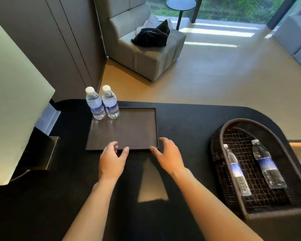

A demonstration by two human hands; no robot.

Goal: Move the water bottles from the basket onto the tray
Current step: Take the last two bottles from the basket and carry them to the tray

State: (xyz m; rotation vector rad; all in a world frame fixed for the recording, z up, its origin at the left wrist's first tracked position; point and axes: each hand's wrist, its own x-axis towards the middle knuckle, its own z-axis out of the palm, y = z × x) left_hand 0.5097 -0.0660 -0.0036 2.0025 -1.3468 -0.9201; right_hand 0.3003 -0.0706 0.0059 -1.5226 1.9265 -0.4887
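Head cam, one view only: looks fwd & down, close over black desk (189, 119), room beyond.

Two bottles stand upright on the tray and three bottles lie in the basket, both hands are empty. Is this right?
Not quite: the head view shows two bottles lying in the basket, not three. Two upright bottles do stand on the tray, and the left hand and right hand are empty.

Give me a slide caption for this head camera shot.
Two bottles upright on the tray, two lying in the basket, both hands open.
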